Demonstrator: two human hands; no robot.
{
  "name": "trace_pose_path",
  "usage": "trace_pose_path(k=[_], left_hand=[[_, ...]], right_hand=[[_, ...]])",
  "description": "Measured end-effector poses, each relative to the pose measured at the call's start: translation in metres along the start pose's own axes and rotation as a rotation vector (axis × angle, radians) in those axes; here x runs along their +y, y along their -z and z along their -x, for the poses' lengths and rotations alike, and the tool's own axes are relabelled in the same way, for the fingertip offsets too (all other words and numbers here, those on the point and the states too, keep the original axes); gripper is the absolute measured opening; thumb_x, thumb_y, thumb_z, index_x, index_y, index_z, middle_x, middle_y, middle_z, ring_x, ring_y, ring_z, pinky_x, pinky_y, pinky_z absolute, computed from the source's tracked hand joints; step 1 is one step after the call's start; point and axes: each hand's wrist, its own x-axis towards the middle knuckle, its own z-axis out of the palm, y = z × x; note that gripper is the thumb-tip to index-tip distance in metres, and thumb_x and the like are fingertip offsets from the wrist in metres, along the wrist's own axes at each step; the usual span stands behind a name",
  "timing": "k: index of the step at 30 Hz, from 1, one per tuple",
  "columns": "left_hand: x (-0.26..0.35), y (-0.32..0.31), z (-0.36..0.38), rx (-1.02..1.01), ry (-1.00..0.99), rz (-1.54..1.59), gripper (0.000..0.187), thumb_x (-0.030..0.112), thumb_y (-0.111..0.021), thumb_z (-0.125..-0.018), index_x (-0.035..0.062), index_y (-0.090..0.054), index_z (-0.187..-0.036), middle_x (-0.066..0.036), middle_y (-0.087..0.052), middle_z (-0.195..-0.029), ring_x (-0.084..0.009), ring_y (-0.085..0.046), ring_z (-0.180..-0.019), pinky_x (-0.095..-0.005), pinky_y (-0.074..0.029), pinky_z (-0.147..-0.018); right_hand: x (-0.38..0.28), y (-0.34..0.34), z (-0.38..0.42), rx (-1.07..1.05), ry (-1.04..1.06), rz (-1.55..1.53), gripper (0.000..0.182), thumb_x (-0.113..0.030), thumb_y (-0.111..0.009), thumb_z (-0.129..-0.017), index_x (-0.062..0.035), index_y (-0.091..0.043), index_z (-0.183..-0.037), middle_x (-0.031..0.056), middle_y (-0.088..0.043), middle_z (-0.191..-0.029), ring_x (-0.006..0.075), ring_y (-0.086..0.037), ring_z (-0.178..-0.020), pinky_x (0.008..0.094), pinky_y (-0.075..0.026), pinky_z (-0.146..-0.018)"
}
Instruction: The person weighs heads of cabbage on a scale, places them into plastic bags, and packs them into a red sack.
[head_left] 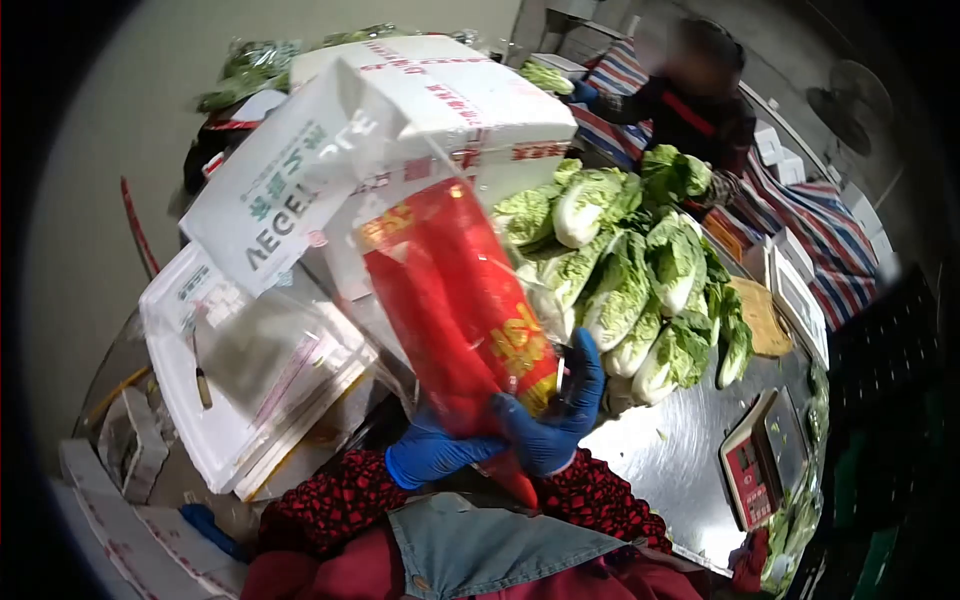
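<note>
Head view: hands [546, 430] clasp red package [450, 295] at near end.

I hold the red bag [455, 290], a glossy, creased plastic item with yellow printed characters, at a tilt, with its upper end leaning to my left. My gloved left hand [435, 455] is at its lower end, and my gloved right hand [548, 425] grips its lower right edge. It is positioned above the table [640, 450], beside the leafy heads [620, 290].
</note>
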Motion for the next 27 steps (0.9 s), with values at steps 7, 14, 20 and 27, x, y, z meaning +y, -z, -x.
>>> trace_pose_path(k=[7, 14, 20, 27], left_hand=[[-0.026, -0.13, -0.067, -0.778, 0.227, 0.008, 0.062, 0.015, -0.073, -0.079, 0.0047, -0.042, -0.131, -0.008, -0.056, -0.124, -0.016, -0.052, -0.112, -0.0335, -0.041, -0.099], [-0.063, -0.255, -0.077, -1.194, 0.788, 0.168, 0.065, 0.044, -0.063, -0.085, 0.0045, -0.043, -0.131, -0.009, -0.057, -0.12, -0.0172, -0.053, -0.11, -0.0358, -0.048, -0.086], [-0.069, -0.321, -0.089, -1.3, 0.971, 0.061, 0.095, 0.083, -0.027, -0.075, 0.0061, -0.041, -0.129, -0.026, -0.059, -0.108, -0.0409, -0.061, -0.092, -0.0489, -0.05, -0.073], [-0.066, -0.358, -0.123, -1.351, 1.087, -0.086, 0.084, 0.07, -0.018, -0.087, -0.0002, -0.045, -0.126, -0.027, -0.061, -0.105, -0.0381, -0.063, -0.089, -0.0451, -0.055, -0.067]], right_hand=[[-0.086, 0.139, 0.057, 0.313, 0.03, 0.627, 0.071, -0.008, -0.068, -0.075, 0.0034, -0.031, -0.135, 0.0163, -0.044, -0.127, 0.024, -0.046, -0.115, 0.0359, -0.037, -0.098], [-0.211, 0.254, 0.085, 0.38, -0.113, 1.351, 0.022, -0.018, -0.063, -0.085, 0.0032, -0.061, -0.09, 0.0069, -0.056, -0.064, 0.0144, -0.051, -0.059, 0.0303, -0.041, -0.054], [-0.249, 0.344, 0.054, 0.142, 0.014, 1.43, 0.002, -0.002, -0.063, -0.078, -0.0031, -0.064, -0.079, 0.0017, -0.061, -0.07, 0.0131, -0.057, -0.063, 0.0251, -0.047, -0.06], [-0.259, 0.437, 0.03, 0.179, -0.001, 1.555, 0.022, -0.011, -0.066, -0.076, -0.0038, -0.067, -0.097, 0.0136, -0.067, -0.083, 0.0191, -0.066, -0.078, 0.0278, -0.049, -0.069]])
